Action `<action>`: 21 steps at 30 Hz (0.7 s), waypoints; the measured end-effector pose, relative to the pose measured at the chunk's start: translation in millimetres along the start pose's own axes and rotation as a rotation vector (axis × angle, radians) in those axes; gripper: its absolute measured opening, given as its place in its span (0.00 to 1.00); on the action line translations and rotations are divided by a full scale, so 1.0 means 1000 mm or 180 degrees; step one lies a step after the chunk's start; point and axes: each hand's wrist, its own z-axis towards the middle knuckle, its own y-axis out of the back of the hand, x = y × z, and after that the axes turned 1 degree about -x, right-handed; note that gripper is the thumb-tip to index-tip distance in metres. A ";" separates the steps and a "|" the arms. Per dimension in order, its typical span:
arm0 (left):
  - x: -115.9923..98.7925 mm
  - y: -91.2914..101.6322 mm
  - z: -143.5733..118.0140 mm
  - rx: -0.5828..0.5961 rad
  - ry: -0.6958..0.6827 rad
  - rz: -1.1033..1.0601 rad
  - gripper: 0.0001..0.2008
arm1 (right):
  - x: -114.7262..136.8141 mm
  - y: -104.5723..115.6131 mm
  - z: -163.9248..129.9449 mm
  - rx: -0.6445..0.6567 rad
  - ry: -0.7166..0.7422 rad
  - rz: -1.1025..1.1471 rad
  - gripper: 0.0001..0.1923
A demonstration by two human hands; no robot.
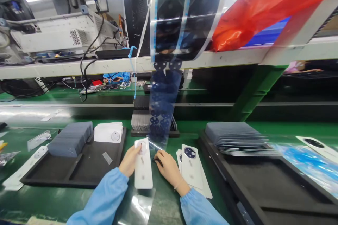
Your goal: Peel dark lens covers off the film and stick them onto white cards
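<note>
From the head camera, we see our left hand (pixel 130 160) pinning the white back cover (pixel 143 164) flat on the green bench (pixel 66 202), fingers pressed on its upper left edge. Our right hand (pixel 166 166) pinches something small and dark beside the cover (we cannot tell what), just under the hanging film strip (pixel 161 112) of blue lens rings. The risk, we judge: the cover could slide under one-sided pressure, or the loose strip could swing and smudge or misplace a ring.
</note>
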 end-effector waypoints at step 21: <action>0.058 -0.024 -0.025 0.0771 0.0259 -0.0632 0.27 | 0.016 0.001 -0.009 -0.1080 -0.1862 0.1932 0.20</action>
